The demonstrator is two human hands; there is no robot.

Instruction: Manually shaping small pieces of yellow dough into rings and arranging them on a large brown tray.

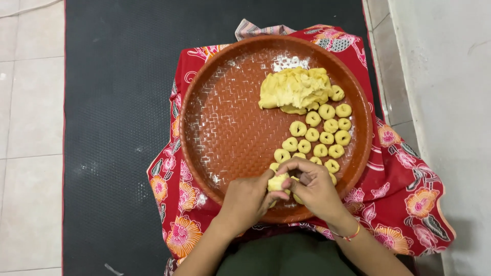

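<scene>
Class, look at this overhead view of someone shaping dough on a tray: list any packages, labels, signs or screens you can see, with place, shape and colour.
None are in view: no package, label, sign or screen.
What is there: a round brown woven tray on red flowered cloth, a yellow dough mound, small dough rings, and both hands pinching a dough piece.

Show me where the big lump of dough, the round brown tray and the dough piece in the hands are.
big lump of dough (295, 89), head view, middle of the lump.
round brown tray (225, 128), head view, bare woven floor on its left.
dough piece (276, 182), head view, the part showing between both hands.
</scene>
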